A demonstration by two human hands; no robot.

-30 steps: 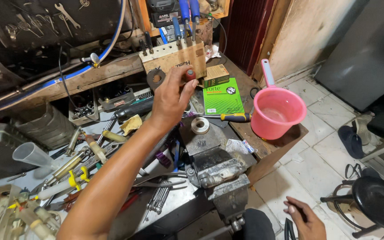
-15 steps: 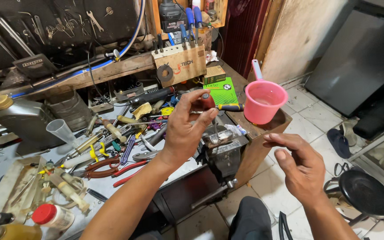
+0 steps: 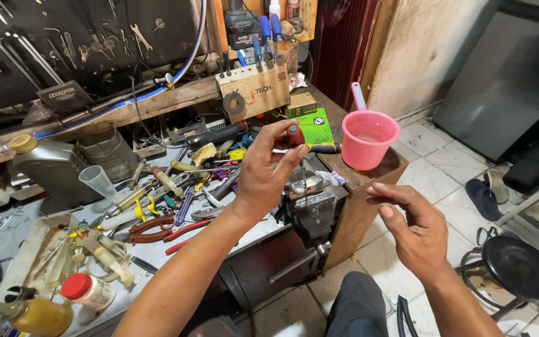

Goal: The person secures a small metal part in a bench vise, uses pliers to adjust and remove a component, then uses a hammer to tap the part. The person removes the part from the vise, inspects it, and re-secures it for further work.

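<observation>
Head view: left hand (image 3: 264, 171) raised over the cluttered worktop (image 3: 157, 256), fingers pinched shut on a small dark red round-ended piece (image 3: 294, 136); cannot tell what it is. It sits at the fingertips, above the dark grey metal bench vise (image 3: 312, 209) and just in front of the yellow-and-black handled screwdriver (image 3: 324, 148) lying on the worktop. Right hand (image 3: 410, 224) is off the worktop edge over the tiled floor (image 3: 444, 168), palm loosely open, fingers slightly curled, holding nothing, well apart from the left hand.

Around: pink plastic scoop cup with handle (image 3: 368, 137) stands on the wooden corner of the worktop, right of the screwdriver. Green flat box (image 3: 314, 128) lies behind the screwdriver. Wooden tool block with blue-handled tools stuck in it (image 3: 254, 90) stands at the back. Red-handled pliers (image 3: 151, 228) and mixed loose hand tools lie left of the left forearm. Clear plastic cup (image 3: 98, 181) stands near a grey metal can with yellow cap (image 3: 51, 165). White bottle with red cap (image 3: 85, 290) and amber bottle (image 3: 29, 317) at lower left. Black round stool (image 3: 522, 268) on the floor at right.
</observation>
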